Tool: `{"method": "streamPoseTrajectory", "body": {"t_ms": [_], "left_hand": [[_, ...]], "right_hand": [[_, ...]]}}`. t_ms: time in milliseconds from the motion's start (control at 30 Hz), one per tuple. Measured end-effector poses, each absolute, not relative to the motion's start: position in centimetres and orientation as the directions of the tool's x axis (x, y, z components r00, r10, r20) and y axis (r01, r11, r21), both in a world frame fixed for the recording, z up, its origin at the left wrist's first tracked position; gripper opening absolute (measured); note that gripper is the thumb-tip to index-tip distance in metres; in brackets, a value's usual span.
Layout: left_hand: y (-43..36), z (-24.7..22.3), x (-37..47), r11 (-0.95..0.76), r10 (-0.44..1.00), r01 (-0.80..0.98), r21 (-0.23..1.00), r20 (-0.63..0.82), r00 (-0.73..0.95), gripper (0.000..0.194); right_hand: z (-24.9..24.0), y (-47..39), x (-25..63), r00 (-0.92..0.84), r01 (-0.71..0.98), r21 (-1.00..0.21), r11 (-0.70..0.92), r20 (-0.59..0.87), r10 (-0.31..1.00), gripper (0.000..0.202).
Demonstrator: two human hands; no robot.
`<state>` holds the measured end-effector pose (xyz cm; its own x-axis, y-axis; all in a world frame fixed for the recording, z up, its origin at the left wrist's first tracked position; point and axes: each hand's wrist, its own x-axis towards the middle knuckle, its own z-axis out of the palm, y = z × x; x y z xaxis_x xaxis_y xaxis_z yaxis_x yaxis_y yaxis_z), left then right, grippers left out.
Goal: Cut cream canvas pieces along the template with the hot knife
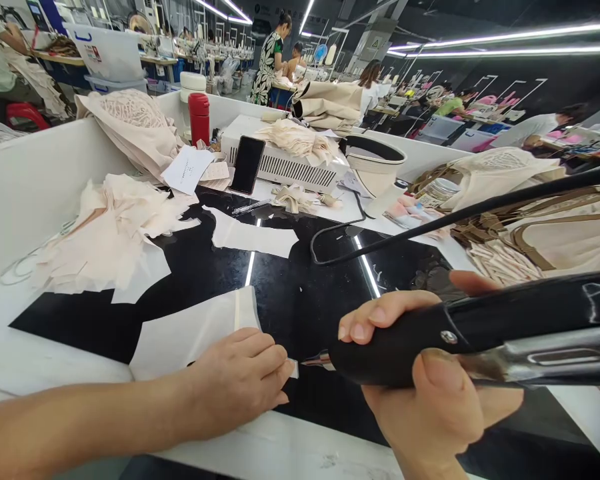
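My right hand (425,393) is wrapped round a black handheld tool (395,340) with a metal lever and a narrow metal tip; a black cord runs behind it. The tip points left, close to the corner of a pale fabric piece (185,333) on the black table surface. My left hand (240,373) presses on that piece, its fingers curled together near the corner, which sticks out beyond the fingertips. Whether the tip touches the fabric I cannot tell. Another pale cut piece (253,233) lies flat farther back.
A heap of pale cut pieces (110,233) lies at the left. Behind are a phone (247,165), a white vented box (275,167) and a red bottle (199,119). The black cord (430,223) crosses the right side. Finished-looking beige garments (570,233) are piled right. People work beyond.
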<state>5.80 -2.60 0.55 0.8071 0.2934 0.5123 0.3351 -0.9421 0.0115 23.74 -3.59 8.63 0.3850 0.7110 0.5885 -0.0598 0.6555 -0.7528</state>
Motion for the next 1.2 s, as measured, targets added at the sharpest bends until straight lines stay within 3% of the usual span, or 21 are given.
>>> {"method": "streamPoseTrajectory", "body": {"t_ms": [867, 1200], "left_hand": [[-3.16, 0.90, 6.01, -0.943, 0.274, 0.331, -0.003, 0.555, 0.785, 0.022], [-2.82, 0.94, 5.88, -0.943, 0.279, 0.332, -0.005, 0.533, 0.799, 0.021]], "right_hand": [[8.69, -4.34, 23.75, 0.301, -0.091, -0.788, 0.608, 0.561, 0.771, 0.048], [8.81, -4.46, 23.59, 0.383, -0.127, -0.768, 0.627, 0.546, 0.745, 0.045]]}}
